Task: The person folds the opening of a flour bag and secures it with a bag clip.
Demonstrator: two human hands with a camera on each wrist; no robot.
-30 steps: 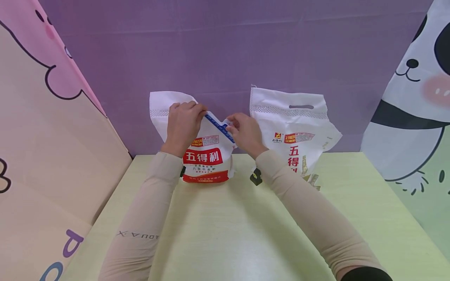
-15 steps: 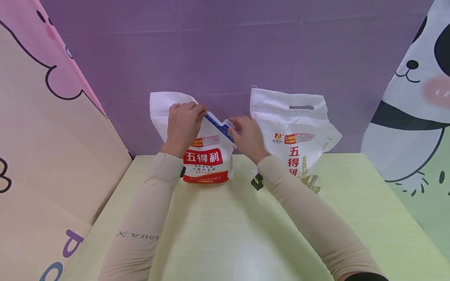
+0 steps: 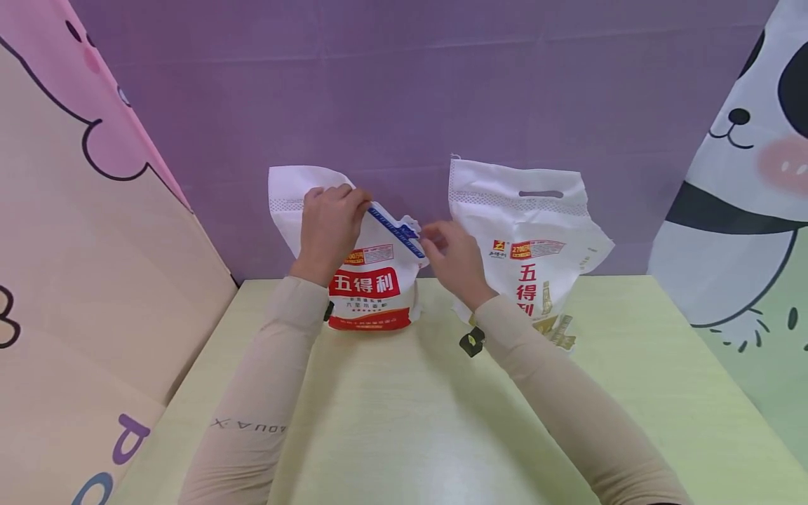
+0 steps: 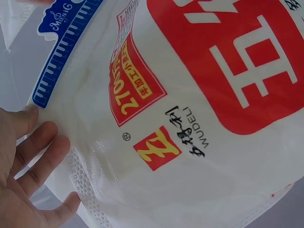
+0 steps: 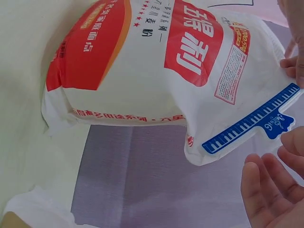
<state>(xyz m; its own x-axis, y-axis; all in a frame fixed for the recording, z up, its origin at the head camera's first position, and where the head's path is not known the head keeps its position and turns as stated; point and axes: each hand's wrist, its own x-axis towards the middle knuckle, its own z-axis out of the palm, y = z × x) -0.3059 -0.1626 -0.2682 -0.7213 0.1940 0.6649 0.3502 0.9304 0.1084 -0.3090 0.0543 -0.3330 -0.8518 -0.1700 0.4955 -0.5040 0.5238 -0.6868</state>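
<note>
A white flour bag (image 3: 379, 308) with red panels stands at the back of the table, its top slanted and folded. Across that slanted edge sits a blue clip (image 3: 389, 224) with a piano-key pattern and a tab reading "Music" (image 5: 274, 124). My left hand (image 3: 331, 228) pinches the bag's edge at the clip's upper end; the left wrist view shows the thumb and fingertips (image 4: 40, 130) on the white material. Beside the tab is my right hand (image 3: 457, 261), fingers loosely bent and holding nothing; whether the thumb touches the tab I cannot tell.
A second white bag (image 3: 524, 217) with a handle slot stands upright to the right, partly behind my right forearm. The purple backdrop (image 3: 404, 91) rises behind the pale table (image 3: 391, 421). Patterned panels (image 3: 726, 280) flank both sides.
My right hand has come away from the clip's tab, moving right and down, so more of the tab shows. The left hand and the flour bag have stayed in place.
</note>
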